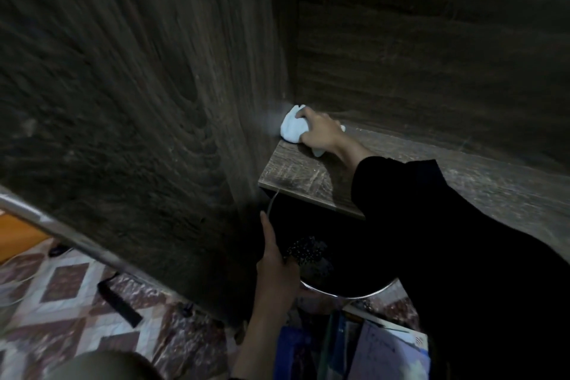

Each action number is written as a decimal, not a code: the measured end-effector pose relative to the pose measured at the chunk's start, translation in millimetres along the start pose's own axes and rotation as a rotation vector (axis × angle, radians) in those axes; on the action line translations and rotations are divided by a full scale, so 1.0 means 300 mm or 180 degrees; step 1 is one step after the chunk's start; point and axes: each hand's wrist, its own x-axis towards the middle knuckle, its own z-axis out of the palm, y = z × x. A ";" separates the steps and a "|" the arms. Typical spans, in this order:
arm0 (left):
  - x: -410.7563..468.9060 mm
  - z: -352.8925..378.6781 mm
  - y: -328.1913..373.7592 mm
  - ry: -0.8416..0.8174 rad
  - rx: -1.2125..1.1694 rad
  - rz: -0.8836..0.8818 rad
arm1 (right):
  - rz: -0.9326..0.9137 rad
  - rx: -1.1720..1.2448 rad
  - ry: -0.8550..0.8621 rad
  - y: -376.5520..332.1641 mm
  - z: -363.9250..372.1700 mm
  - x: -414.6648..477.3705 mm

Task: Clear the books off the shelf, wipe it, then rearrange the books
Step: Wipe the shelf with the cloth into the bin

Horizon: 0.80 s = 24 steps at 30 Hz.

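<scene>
In the back left corner of the dark brown wood-grain shelf, the right hand grasps a crumpled white cloth that rests on the pale-streaked board. The left hand is released, fingers straight, below the shelf. A stack of blue and pale flat books lies off the shelf, low down. Beside the stack is a round metal-rimmed basin; its contents are too dark to tell.

cloth on shelf, in its left back corner.
</scene>
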 end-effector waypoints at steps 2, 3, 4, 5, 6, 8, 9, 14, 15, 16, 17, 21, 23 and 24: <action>-0.005 0.000 0.006 0.0030 -0.0025 0.0010 | -0.0079 0.0073 -0.0102 0.001 -0.010 -0.013; -0.008 0.000 0.013 0.0041 -0.0046 0.0024 | -0.0123 0.0146 -0.0136 0.007 -0.007 -0.028; -0.009 0.002 0.016 0.0057 -0.0063 0.0032 | -0.0174 0.0235 -0.0167 0.012 -0.002 -0.046; -0.009 0.003 0.019 0.0076 -0.0071 0.0042 | -0.0222 0.0332 -0.0212 0.017 0.005 -0.067; -0.008 0.004 0.019 0.0083 -0.0075 0.0063 | -0.0283 0.0401 -0.0251 0.017 0.012 -0.088; -0.006 0.004 0.014 0.0098 -0.0094 0.0120 | -0.0411 0.0385 -0.0275 0.012 0.026 -0.126; -0.006 0.003 0.011 0.0108 -0.0091 0.0144 | -0.0496 0.0276 -0.0253 0.006 0.033 -0.144; -0.025 -0.016 0.033 0.0133 0.0149 0.0172 | -0.0900 -0.0143 -0.0158 -0.033 0.076 -0.254; -0.023 -0.020 0.034 0.0154 0.0195 0.0207 | -0.0968 -0.0150 -0.0156 -0.036 0.085 -0.275; -0.023 -0.024 0.034 0.0165 0.0201 0.0207 | -0.1061 -0.0171 -0.0157 -0.039 0.092 -0.296; -0.023 -0.025 0.037 0.0164 0.0197 0.0194 | -0.1164 -0.0207 -0.0190 -0.039 0.097 -0.315; -0.026 -0.031 0.037 0.0126 0.0083 0.0015 | -0.1622 -0.0204 -0.0369 0.004 0.092 -0.374; -0.026 -0.035 0.033 0.0131 0.0011 -0.0027 | -0.1837 -0.0159 -0.0453 0.043 0.082 -0.405; -0.026 -0.037 0.029 0.0140 -0.0012 -0.0037 | -0.1941 -0.0168 -0.0524 0.061 0.072 -0.426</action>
